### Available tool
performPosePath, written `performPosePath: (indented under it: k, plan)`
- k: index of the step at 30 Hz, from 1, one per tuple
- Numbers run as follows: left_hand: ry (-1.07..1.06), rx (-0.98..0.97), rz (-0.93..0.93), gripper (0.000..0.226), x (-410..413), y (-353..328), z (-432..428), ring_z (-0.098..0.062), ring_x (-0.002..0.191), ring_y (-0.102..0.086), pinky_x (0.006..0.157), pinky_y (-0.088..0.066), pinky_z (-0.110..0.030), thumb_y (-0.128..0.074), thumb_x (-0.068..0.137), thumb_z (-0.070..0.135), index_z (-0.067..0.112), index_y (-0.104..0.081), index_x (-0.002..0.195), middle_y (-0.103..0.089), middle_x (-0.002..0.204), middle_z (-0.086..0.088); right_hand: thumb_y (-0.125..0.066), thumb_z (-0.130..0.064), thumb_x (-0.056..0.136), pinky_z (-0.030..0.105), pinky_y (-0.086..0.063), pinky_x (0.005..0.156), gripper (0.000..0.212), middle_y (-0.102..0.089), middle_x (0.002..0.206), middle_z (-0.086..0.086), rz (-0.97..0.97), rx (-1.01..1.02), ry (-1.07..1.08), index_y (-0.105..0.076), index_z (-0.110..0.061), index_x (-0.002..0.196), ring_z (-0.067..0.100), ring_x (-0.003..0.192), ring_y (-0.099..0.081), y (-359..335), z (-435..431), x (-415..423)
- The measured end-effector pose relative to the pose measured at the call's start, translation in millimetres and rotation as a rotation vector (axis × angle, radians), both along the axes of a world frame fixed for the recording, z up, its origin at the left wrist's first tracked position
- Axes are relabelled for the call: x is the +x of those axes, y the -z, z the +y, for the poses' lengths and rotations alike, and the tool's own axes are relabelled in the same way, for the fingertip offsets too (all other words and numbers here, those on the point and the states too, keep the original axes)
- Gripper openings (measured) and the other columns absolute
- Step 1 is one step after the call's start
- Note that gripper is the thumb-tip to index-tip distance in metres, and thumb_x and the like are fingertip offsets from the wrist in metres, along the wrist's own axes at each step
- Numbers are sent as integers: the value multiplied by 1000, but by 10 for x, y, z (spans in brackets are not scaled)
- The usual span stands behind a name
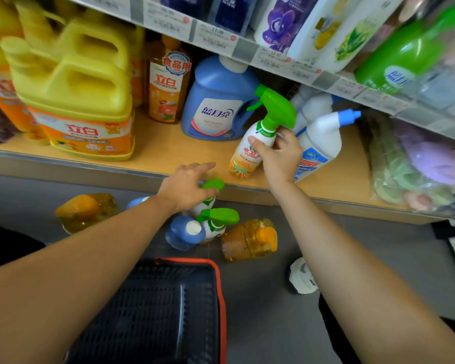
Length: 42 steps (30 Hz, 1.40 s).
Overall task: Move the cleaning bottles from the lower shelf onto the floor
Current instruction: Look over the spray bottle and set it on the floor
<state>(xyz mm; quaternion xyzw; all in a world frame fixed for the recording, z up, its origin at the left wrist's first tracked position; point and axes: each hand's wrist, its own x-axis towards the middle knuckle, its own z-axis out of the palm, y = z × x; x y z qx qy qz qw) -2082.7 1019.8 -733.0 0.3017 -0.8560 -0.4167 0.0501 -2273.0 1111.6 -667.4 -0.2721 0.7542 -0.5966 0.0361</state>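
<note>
Black basket with a red rim, nearest the lens, standing on the floor between the two forearms.

Spray bottle, white with a green trigger head, is tilted near the front edge of the lower shelf. Whether its base rests on the board or is just lifted cannot be told. Right hand grips it at the neck and shoulder, directly under the trigger head, with the thumb across the near side and the fingers curled round the far side.

Likely handling: small, stiff plastic, light enough for one hand. The glossy label looks slippery, so the narrow neck is judged the surer hold.

Just beside it on the right leans a white bottle with an angled blue cap. Behind it stands a blue jug. Toward the left end of the shelf are an amber bottle and yellow jugs, probably heavy and best lifted by their handles.

Left hand, fingers loosely spread and holding nothing, hovers below the shelf's front edge over the floor bottles, a cluster of green-headed sprayers and blue and amber containers. Whether it touches any of them cannot be told.
</note>
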Motion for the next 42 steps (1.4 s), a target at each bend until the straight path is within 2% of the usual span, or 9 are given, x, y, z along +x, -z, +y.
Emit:
performPosePath:
  k: [4, 8, 13, 18, 24, 27, 31, 36, 42]
  plan:
    - [-67, 43, 71, 81, 48, -312, -57, -26, 133, -48, 106, -43, -42, -75, 83, 53, 28, -41, 152, -55, 146, -1, -90, -4, 67, 29, -59, 80, 43, -75, 98, 4, 5, 3, -79, -68, -14, 102, 14, 91, -74, -335, 212, 245]
    - [31, 150, 218, 87, 126, -769, 66, -18, 130, -51, 99, -42, -30, -82, 79, 46, 24, -42, 152, -55, 146, 1, -86, -1, 72, 33, -60, 82, 42, -75, 105, 14, -65, 50, -207, -69, -7, 111, 19, 94, -73, -786, 460, 574]
    - [146, 302, 400, 63, 510, -1340, 375, 8, 103, -62, 82, -45, -11, -87, 76, 35, 35, -56, 131, -68, 114, 22, -83, -8, 78, 34, -61, 79, 36, -78, 100, 7, -198, 24, -289, -71, -9, 112, 19, 94, -75, -1274, 737, 1025]
    - [160, 509, 531, 52, 985, -1637, 625, -17, 108, -70, 90, -59, -31, -86, 73, 22, 29, -63, 120, -75, 115, 1, -84, -33, 71, 32, -57, 73, 47, -78, 102, 8, -368, -51, -382, -71, -14, 111, 22, 96, -74, -1472, 926, 1453]
    - [169, 465, 351, 61, 1556, -1607, 597, -15, 103, -72, 82, -58, -25, -92, 68, 36, 20, -68, 122, -77, 109, 3, -81, -24, 78, 31, -56, 68, 49, -74, 111, 4, -457, -159, -438, -60, -20, 122, 20, 97, -70, -1427, 1017, 1632]
    - [175, 323, 188, 70, 1794, -1509, 551, -7, 97, -71, 78, -55, -24, -83, 55, 60, 26, -70, 115, -76, 103, 10, -77, -18, 83, 27, -51, 53, 42, -72, 100, -1, -379, -24, -497, -60, -21, 122, 17, 73, -65, -1309, 1021, 1695]
    - [190, 321, 86, 68, 2004, -1365, 497, -5, 97, -70, 79, -56, -25, -83, 53, 60, 30, -68, 112, -74, 101, 15, -71, -19, 90, 22, -42, 40, 27, -67, 83, -1, -319, 123, -632, -63, -25, 115, 14, 53, -56, -1212, 999, 1758]
    - [146, 432, 146, 47, 2087, -1317, 453, -11, 105, -70, 94, -54, -31, -87, 78, 16, 19, -69, 121, -76, 110, 5, -77, -17, 84, 22, -53, 55, 30, -73, 86, -2, -251, 108, -761, -68, -28, 111, 13, 66, -65, -1226, 932, 1902]
    - [53, 389, 282, 49, 2059, -1612, 387, -11, 101, -67, 92, -52, -23, -79, 79, 12, 13, -65, 126, -74, 110, 0, -80, -15, 83, 20, -53, 74, 32, -72, 93, -14, -153, 166, -782, -69, -31, 108, 2, 85, -66, -1157, 894, 1959]
